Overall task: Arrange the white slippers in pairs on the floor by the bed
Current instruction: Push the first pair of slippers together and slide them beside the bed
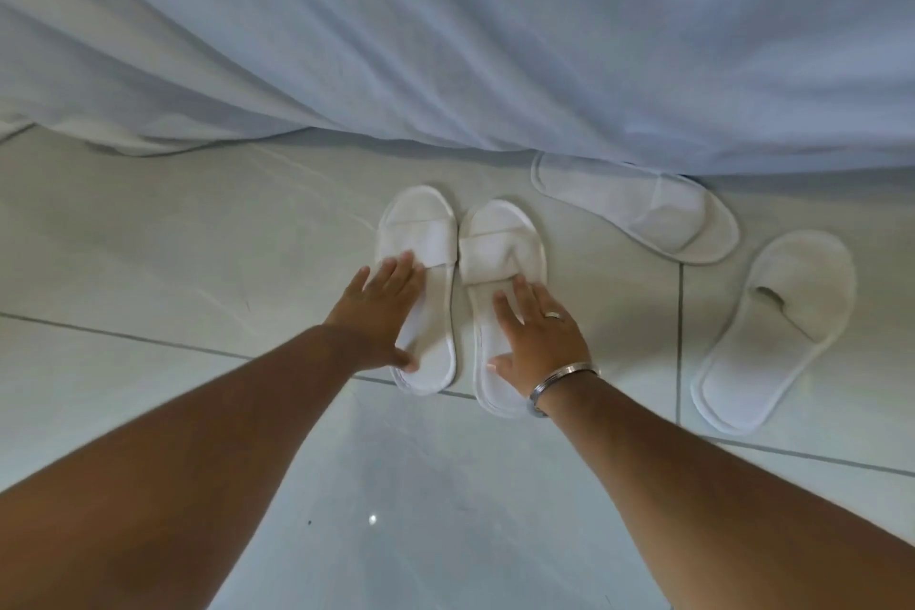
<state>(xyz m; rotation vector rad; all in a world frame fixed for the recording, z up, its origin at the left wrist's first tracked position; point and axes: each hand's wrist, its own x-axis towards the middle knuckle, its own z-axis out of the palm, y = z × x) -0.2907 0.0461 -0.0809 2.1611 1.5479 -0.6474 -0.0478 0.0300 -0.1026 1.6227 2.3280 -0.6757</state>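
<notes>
Head camera view: both hands lie flat with fingers spread, grasping nothing, the left hand [383, 312] on one open-toe slipper [421, 292], the right hand [537, 337] on its mate [500, 307], side by side near the bed sheet [445, 40]. Two closed-toe slippers [638, 208] [772, 332] lie askew, right of the pair, on the tiled floor [198, 238].

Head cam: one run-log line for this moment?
left hand flat on left slipper | right hand flat on its mate | pair side by side | two slippers unpaired
</notes>
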